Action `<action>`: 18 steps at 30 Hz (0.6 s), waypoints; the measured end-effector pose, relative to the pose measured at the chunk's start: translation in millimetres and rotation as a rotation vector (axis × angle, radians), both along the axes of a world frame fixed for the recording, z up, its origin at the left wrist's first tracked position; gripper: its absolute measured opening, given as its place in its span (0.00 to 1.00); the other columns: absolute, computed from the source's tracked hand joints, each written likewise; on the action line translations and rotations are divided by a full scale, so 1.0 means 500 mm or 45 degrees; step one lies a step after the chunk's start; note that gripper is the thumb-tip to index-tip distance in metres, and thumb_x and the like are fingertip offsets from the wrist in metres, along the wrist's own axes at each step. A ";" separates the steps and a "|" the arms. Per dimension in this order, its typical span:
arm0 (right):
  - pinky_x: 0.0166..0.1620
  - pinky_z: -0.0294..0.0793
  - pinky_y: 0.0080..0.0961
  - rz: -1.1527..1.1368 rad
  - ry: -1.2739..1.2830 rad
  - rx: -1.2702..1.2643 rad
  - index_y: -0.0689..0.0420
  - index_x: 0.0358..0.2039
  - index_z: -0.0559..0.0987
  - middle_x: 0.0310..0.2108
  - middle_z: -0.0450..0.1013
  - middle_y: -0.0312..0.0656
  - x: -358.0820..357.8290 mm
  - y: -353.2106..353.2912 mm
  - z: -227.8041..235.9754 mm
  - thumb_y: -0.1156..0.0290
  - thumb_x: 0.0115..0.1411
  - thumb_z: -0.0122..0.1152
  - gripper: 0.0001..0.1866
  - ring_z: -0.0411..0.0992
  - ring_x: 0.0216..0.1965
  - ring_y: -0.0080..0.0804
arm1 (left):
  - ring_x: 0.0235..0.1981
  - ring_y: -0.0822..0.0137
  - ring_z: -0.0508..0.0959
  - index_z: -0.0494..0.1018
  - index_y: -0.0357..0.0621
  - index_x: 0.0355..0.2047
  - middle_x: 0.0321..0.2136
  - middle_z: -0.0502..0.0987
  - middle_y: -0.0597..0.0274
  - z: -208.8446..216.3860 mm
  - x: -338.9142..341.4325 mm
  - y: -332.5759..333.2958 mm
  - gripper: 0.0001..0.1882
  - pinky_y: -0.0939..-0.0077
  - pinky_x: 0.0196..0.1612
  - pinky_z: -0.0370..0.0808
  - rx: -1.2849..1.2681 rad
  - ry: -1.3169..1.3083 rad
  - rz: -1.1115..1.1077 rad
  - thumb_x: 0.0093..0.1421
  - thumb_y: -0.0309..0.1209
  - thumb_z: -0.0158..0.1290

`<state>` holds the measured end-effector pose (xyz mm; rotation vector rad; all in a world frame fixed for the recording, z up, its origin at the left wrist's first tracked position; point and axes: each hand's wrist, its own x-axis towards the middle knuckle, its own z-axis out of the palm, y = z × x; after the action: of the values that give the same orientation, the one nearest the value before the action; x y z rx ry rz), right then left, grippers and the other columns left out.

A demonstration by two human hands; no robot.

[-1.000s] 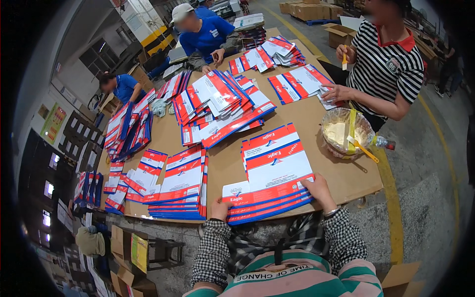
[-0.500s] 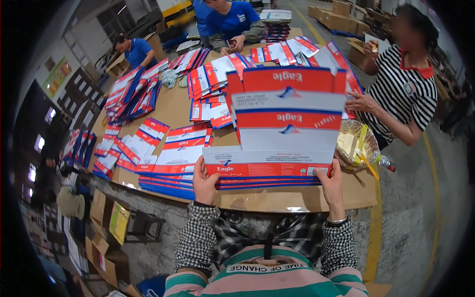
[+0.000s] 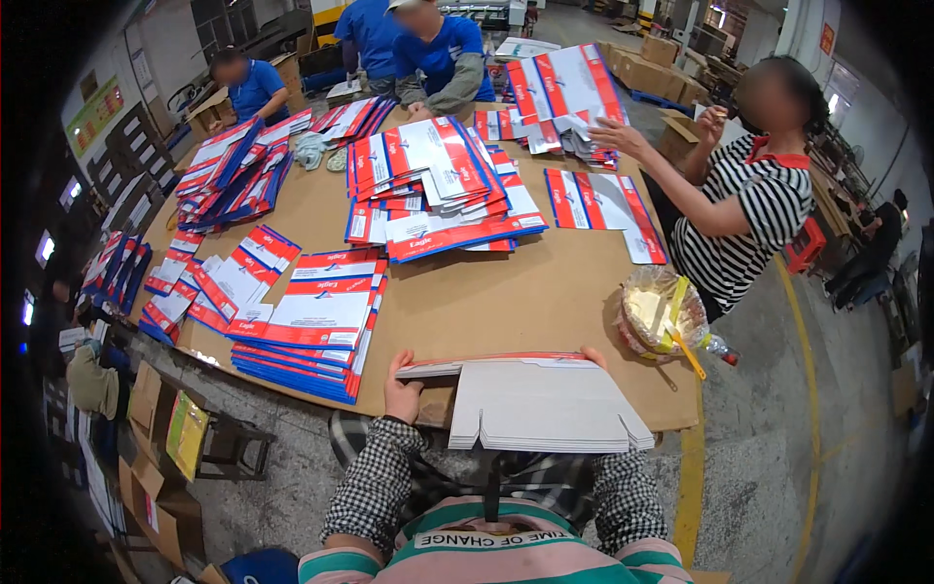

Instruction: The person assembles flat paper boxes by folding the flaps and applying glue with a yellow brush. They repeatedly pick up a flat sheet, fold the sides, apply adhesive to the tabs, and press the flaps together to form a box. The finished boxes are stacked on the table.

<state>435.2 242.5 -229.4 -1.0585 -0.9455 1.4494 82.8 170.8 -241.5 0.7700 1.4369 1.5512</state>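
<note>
My left hand point(image 3: 402, 387) grips the left edge of a stack of flat box blanks point(image 3: 541, 404), turned so the plain white undersides face up, with red edging along the far side. My right hand point(image 3: 593, 357) is mostly hidden behind the stack's far right edge; only the fingertips show. The stack rests at the near edge of the brown cardboard-covered table point(image 3: 506, 292). Just left of it lies a pile of red, white and blue printed blanks point(image 3: 316, 321).
More piles of printed blanks point(image 3: 438, 185) cover the table's middle and left. A person in a striped shirt point(image 3: 749, 219) stands at the right, reaching over a far pile. A round bowl with a yellow brush point(image 3: 662, 313) sits by the right edge. Workers in blue point(image 3: 438, 54) are at the far end.
The stack I held upright with its printed face toward me has been flipped and laid down, white side up, at the table's near edge. The striped-shirt person now reaches toward the far pile.
</note>
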 end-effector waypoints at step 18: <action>0.44 0.72 0.26 -0.025 -0.391 0.233 0.65 0.44 0.71 0.40 0.74 0.42 -0.080 -0.013 0.126 0.76 0.50 0.65 0.21 0.72 0.40 0.29 | 0.50 0.58 0.72 0.54 0.35 0.59 0.47 0.70 0.47 0.025 0.026 -0.013 0.37 0.70 0.53 0.67 0.061 0.533 0.328 0.45 0.10 0.44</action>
<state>395.3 236.0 -166.3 -1.1692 -1.2566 1.1774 95.9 164.2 -229.1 1.0139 1.8685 1.6884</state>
